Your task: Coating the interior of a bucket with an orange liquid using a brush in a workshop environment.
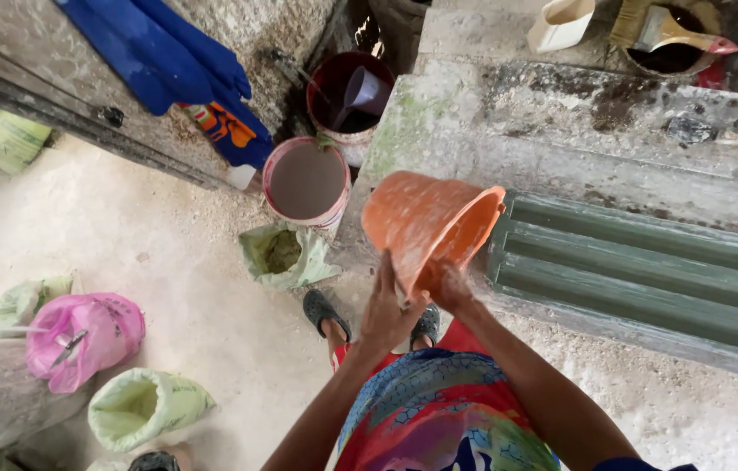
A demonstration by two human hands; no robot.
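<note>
An orange plastic bucket (425,222), dusted white, is tipped on its side with its mouth turned to the right, toward green corrugated sheets (639,270). My left hand (389,310) presses flat against the bucket's base with fingers spread. My right hand (452,288) grips the bucket's underside near the base. Both arms reach up from my colourful shirt at the bottom of the view.
A pink-rimmed bucket of brownish liquid (306,180) and a dark bucket with a cup in it (350,96) stand by the concrete ledge (578,131). An open green sack (284,255), a pink bag (81,338), a green bag (146,406), blue cloth (177,65), a paintbrush (674,33).
</note>
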